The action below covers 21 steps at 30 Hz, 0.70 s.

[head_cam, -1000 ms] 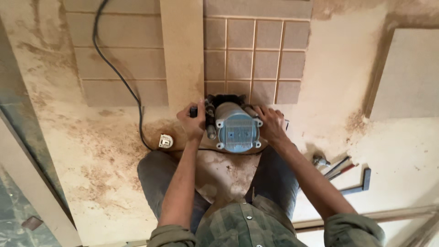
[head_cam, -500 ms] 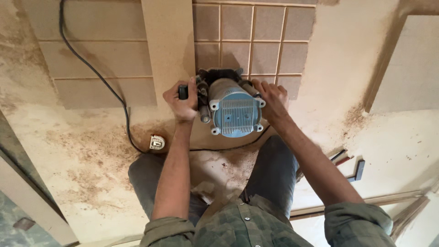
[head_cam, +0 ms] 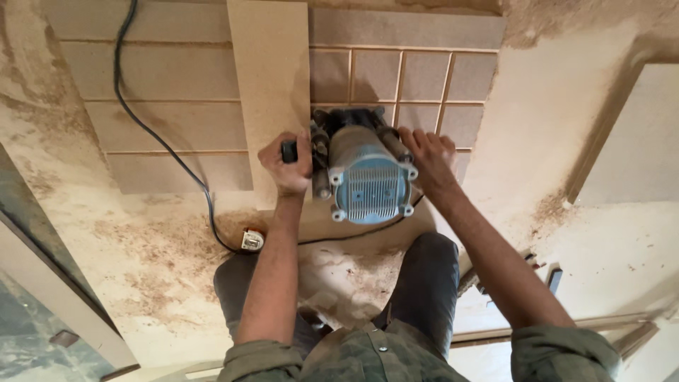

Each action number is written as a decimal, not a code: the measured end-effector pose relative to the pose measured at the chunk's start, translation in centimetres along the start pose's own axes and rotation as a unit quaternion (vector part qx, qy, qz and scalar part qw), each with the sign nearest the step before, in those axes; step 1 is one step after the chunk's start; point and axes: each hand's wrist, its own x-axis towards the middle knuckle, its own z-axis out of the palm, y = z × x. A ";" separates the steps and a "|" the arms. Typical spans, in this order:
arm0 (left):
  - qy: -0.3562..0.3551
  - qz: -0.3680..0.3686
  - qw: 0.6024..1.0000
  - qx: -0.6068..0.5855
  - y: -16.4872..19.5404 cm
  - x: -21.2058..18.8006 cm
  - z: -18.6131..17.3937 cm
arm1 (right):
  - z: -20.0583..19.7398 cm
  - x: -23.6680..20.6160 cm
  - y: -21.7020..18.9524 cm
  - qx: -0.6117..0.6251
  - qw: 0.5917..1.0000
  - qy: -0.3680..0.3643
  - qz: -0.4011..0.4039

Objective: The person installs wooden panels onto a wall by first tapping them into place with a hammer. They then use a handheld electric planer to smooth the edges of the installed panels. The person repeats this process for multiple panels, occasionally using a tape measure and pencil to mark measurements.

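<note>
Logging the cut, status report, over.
Left hand and right hand grip the router. Router sits on grooved board. Black cord trails left, off its path.

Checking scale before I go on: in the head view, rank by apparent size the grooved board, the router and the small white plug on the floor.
1. Grooved board, largest.
2. Router, nearer the camera.
3. White plug, smallest.

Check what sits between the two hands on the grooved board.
In the head view, the grey-blue electric router fills the gap: the left hand grips its black side handle, the right hand rests on its other side, over the tan grooved board.
</note>
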 end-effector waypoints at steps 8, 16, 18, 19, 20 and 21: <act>0.007 0.024 1.000 -0.006 0.5 6.3 3.1 | -0.7 6.1 2.9 -0.034 0.999 0.025 -0.017; 0.012 0.037 0.999 -0.028 0.5 13.1 6.5 | -2.5 12.6 5.0 -0.069 0.993 0.089 -0.019; 0.009 0.053 0.998 -0.034 0.6 13.7 6.7 | -2.9 13.2 5.1 -0.054 0.994 0.088 -0.019; 0.012 0.053 0.998 -0.029 0.5 13.9 6.8 | -3.0 13.4 5.1 -0.048 0.995 0.090 -0.019; 0.015 0.051 0.998 -0.026 0.5 13.9 6.8 | -3.1 13.5 5.1 -0.047 0.995 0.087 -0.014; 0.019 0.048 0.998 -0.021 0.6 13.9 6.8 | -3.1 13.5 5.1 -0.044 0.995 0.083 -0.012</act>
